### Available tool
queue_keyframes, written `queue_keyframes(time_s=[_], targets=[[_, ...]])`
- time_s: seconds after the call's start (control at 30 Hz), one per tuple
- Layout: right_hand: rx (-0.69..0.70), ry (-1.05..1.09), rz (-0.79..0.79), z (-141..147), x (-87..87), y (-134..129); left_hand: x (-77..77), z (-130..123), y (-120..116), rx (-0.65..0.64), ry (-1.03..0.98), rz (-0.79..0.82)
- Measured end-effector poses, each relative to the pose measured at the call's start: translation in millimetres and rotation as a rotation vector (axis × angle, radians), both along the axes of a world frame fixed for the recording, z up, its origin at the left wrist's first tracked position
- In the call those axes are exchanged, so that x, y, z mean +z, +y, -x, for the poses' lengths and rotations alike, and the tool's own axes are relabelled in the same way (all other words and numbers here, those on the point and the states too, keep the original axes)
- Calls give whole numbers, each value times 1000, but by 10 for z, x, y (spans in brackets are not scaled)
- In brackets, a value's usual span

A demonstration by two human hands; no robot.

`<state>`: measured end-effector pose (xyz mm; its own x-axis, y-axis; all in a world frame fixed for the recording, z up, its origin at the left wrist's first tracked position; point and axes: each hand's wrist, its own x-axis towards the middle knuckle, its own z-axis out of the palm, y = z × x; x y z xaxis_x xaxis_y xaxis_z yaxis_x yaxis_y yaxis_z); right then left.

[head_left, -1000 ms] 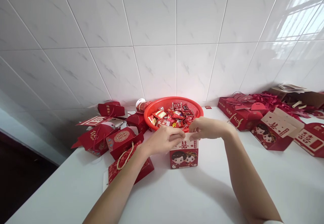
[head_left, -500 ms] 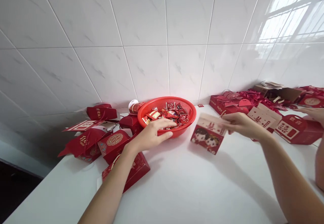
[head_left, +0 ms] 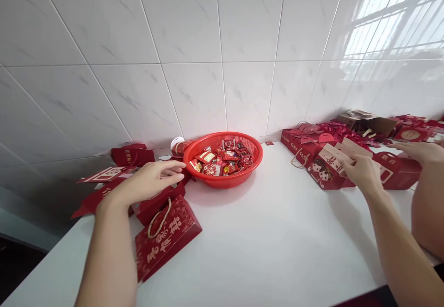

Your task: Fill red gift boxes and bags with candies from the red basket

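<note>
My left hand (head_left: 152,182) hovers over the red boxes at the left, its fingers slightly bent and apart, with nothing in them. Its fingertips are near the left rim of a red plastic basket (head_left: 225,181) that holds many small red wrapped packets (head_left: 229,155). On the right, my right hand (head_left: 362,170) pinches the top of a red and beige box (head_left: 324,170) printed with two cartoon figures. That box stands upright at the front of other red boxes. Below my left hand lies a red box with a rope handle (head_left: 169,237).
Another person's hand (head_left: 418,152) and arm reach in at the right edge, near a red box (head_left: 402,170). Behind are an open brown carton (head_left: 373,125) and red ribbons (head_left: 342,131). A white tiled wall (head_left: 248,94) backs the white table (head_left: 256,242).
My right hand has carried the cartoon box rightward to the other boxes. My left hand has moved left, away from the packets in the basket. The view has shifted slightly right.
</note>
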<state>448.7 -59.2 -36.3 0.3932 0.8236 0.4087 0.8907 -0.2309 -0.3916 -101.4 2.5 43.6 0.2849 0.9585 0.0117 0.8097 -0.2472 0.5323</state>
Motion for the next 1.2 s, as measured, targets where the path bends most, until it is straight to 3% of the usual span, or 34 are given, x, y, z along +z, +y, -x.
queue_keyframes(time_s=[0.07, 0.13, 0.23, 0.3, 0.4, 0.43, 0.5, 0.63, 0.77, 0.97, 1.2], targets=[[-225, 47, -97, 140, 35, 8, 32, 105, -14, 43, 41, 44], [-282, 26, -210, 376, 114, 25, 59, 156, -33, 64, 59, 44], [-64, -46, -398, 895, 218, 82, 81, 137, -55, 74, 71, 3], [293, -34, -416, 1357, 210, 113, 82, 93, -62, 65, 79, 1], [875, -57, -120, 2178, 54, 102, 82, 36, -74, 44, 87, -13], [1010, -90, -8, 2456, -22, 93, 83, 24, -81, 38, 85, -27], [1077, -110, 174, 2966, -174, 95, 90, 14, -98, 31, 71, -52], [998, 104, 383, 3623, -367, 243, 104, 29, -131, 22, 50, -69], [1033, 327, 458, 3750, -448, 438, 97, 64, -138, 17, 48, -84], [1124, 772, 605, 3377, -640, 507, 106, 67, -141, 3, 60, -81], [1084, 650, 567, 3073, -791, 393, 154, -4, -224, 103, 146, 139]])
